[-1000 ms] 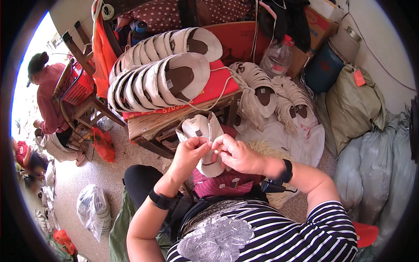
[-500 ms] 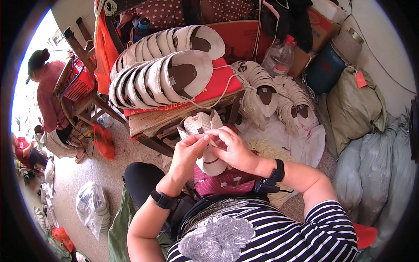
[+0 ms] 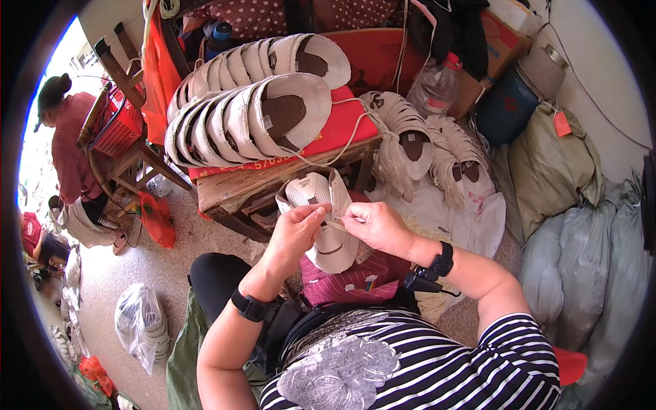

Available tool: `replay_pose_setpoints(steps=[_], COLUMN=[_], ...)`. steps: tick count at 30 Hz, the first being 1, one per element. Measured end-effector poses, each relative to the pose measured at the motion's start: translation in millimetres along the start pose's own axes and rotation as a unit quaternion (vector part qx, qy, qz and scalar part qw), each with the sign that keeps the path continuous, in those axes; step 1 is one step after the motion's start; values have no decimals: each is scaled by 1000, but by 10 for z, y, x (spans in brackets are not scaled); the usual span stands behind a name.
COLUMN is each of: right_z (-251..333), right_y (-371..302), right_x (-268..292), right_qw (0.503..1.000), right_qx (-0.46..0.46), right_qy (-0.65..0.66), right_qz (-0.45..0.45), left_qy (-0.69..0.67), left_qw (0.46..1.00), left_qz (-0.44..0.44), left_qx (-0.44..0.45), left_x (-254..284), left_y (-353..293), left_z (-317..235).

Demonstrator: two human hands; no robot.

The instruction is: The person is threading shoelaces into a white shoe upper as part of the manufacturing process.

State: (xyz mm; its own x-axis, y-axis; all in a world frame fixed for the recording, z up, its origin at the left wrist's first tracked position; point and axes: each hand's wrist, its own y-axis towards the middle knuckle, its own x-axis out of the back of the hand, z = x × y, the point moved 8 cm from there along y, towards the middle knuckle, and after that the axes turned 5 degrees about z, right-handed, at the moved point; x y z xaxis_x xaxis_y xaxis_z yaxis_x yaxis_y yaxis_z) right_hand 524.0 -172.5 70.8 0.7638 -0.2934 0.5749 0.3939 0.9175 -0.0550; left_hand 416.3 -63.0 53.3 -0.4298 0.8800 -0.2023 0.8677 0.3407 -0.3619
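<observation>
A cream shoe upper (image 3: 333, 258) with a perforated tongue lies over my lap, its toe away from the table and its open end below the table edge. Just above its middle, my left hand (image 3: 295, 238) is closed in a pinch at the lace holes. Facing it from the right, my right hand (image 3: 381, 227) is closed too, thumb against forefinger. A short pale piece of shoelace (image 3: 335, 223) shows between the fingertips of both hands. Fingers hide its ends and part of the upper.
Two rows of nested cream uppers (image 3: 295, 113) lie on a red-covered wooden table (image 3: 287, 179). More stacked uppers (image 3: 410, 147) sit on white sheeting at the right. Filled sacks (image 3: 581, 266) line the right side. A bagged bundle (image 3: 142, 328) stands on the floor, and a person (image 3: 75, 147) sits at far left.
My hands have drawn apart from their meeting point over the upper, the right one moving rightward. A gap with the pale lace now shows between them.
</observation>
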Motion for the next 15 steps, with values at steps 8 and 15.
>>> replay_pose_setpoints(steps=[8, 15], right_z=[-117, 301], right_y=[133, 65], right_x=[-108, -78], right_qw=[999, 946], right_qx=[11, 208], right_qy=[15, -240], right_qz=[43, -64], left_qy=[25, 44], left_qw=[1000, 999], left_qz=[8, -13], left_qx=[12, -22], left_x=[-10, 1], left_y=[-8, 29], left_z=[59, 122])
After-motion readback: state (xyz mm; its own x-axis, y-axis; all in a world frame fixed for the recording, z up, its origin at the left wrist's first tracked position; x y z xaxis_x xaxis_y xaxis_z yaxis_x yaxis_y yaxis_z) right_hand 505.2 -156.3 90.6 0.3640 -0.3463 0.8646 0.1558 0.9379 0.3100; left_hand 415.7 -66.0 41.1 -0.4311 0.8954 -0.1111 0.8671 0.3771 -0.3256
